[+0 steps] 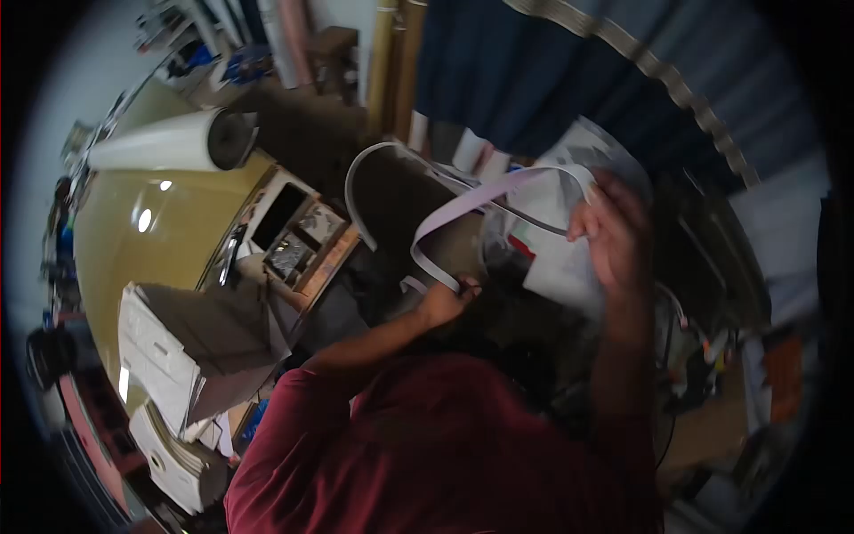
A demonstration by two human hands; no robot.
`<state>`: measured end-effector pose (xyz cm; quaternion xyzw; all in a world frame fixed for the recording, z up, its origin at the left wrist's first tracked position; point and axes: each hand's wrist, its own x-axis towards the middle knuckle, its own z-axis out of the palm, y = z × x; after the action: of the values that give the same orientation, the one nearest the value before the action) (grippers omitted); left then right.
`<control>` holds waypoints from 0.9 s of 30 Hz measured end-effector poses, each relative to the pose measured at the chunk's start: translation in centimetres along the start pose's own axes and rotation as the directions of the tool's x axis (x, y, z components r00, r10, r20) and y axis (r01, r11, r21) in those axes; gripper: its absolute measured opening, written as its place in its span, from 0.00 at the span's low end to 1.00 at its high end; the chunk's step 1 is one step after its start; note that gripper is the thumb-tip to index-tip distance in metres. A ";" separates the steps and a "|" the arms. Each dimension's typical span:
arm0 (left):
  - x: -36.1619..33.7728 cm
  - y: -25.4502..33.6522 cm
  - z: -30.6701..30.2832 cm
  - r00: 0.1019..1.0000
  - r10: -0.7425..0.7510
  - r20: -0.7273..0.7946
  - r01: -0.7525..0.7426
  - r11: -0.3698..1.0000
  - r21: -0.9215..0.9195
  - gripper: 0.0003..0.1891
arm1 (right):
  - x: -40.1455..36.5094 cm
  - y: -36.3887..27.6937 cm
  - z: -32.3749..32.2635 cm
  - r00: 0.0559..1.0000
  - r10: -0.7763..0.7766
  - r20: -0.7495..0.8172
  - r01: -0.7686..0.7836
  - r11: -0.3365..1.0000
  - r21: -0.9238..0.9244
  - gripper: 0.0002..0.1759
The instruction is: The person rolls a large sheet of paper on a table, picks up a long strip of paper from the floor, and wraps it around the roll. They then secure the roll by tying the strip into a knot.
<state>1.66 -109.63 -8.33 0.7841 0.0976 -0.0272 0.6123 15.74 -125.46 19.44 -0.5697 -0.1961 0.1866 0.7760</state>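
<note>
A long pale lilac-white strip (476, 198) runs in a curve between my two hands. Low in the middle, my left hand (450, 303) is closed around the strip's lower part. My right hand (614, 236), raised on the right and slightly blurred, pinches its upper part between thumb and fingers. Another stretch of pale band (354, 182) loops out to the left and hangs with a free end near the drawer. A thin dark edge runs from this loop towards my right hand. Behind the right hand is a whitish clear plastic bag (569, 267) with a red mark.
An open drawer (325, 276) with compartments of small parts juts from the yellow-topped table (124, 240) on my left. On that table lie a large white roll (160, 142) and a cardboard box (156, 351). A dark blue curtain (534, 71) hangs ahead; cluttered items (712, 356) stand at right.
</note>
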 end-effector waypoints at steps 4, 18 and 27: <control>3.3 1.5 -3.3 0.955 -0.048 -0.291 0.046 0.999 -0.014 0.08 | 9.6 1.5 1.1 0.979 -0.005 0.203 -0.008 0.998 0.060 0.10; 17.0 8.8 -21.8 0.723 -0.187 -0.665 -0.086 0.931 -0.355 0.15 | 40.1 11.0 2.3 0.992 -0.061 0.115 0.119 0.774 -0.622 0.07; 19.7 7.5 -33.5 0.302 -0.139 -0.943 -0.130 0.974 -0.185 0.15 | 61.1 26.8 11.5 0.853 0.318 0.413 0.162 0.591 -0.790 0.06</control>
<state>19.79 -76.65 4.02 0.5725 0.4449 0.4510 0.5205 60.17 -77.26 2.57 -0.7932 -0.4316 0.2583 0.3434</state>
